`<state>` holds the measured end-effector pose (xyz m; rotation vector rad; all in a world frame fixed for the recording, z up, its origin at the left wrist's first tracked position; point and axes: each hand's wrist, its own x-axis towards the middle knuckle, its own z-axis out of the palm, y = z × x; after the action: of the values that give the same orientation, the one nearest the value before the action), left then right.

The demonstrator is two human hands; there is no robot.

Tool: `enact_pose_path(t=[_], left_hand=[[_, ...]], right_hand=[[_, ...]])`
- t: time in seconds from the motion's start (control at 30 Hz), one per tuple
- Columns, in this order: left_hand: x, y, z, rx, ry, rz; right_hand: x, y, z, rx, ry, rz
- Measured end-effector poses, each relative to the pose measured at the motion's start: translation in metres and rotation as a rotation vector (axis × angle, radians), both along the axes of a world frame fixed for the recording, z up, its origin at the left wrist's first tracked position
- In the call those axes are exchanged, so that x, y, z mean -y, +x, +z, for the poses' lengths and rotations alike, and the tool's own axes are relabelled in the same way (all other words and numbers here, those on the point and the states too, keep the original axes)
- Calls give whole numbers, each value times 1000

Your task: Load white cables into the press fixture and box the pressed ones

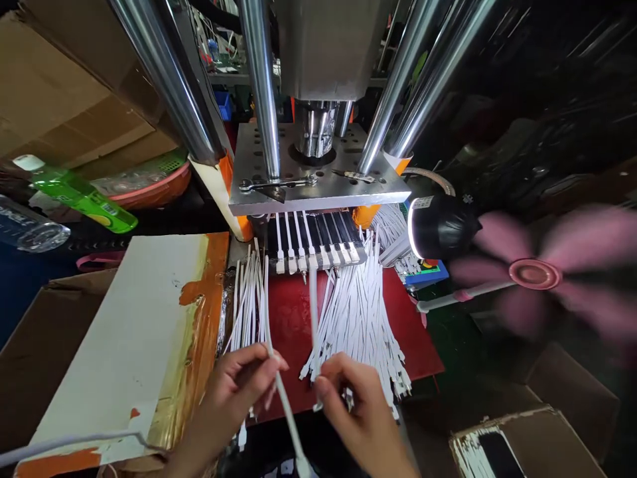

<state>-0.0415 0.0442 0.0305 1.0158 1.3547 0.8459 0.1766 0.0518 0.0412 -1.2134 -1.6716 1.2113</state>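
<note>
My left hand [241, 385] pinches a flat white cable [287, 408] between thumb and forefinger. This cable runs from beside the fixture down toward me and ends in a white connector. Fingers curled, my right hand [355, 401] grips a second white cable [313, 312], blurred along its length. Ahead of both hands, a dark mould fixture [334, 229] holds several white cable ends side by side under the press plate [343, 189]. A thin bundle of white cables [247, 299] lies beyond my left hand. The larger pile of white cables [361, 309] spreads beyond my right hand.
A wrench [279, 183] and a small blade [354, 176] rest on the press plate. At right are a black ring lamp [442, 227] and a spinning pink fan [535, 273]. A white board [119, 332], green bottle [82, 199] and cartons stand left; another carton [552, 438] stands right.
</note>
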Motion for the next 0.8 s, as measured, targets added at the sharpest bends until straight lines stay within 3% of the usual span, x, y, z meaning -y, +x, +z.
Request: enact_pose_path(t=[0.1,0.2,0.33,0.43,0.5,0.6,0.7,0.8], left_hand=[[12,22,-8,131,-4,-1],[21,27,-7,-14,132,-36],[31,26,-9,-289,361,-295],[31,23,-12,-384,383,-458],[22,18,-7,-402,338,-511],[-4,9,11,-394,289,-398],[-33,7,32,-316,368,-221],[-50,13,45,-236,427,-227]], right_hand=[[3,-8,3,-6,-69,168],[-3,1,6,-55,-199,284],[-15,8,1,-273,-383,118],[-18,0,-6,-337,-417,42],[-17,-5,-9,-302,-348,27],[-12,-9,-10,-244,-205,11],[-5,-13,-13,-185,-117,20],[0,-14,-17,-136,-57,32]])
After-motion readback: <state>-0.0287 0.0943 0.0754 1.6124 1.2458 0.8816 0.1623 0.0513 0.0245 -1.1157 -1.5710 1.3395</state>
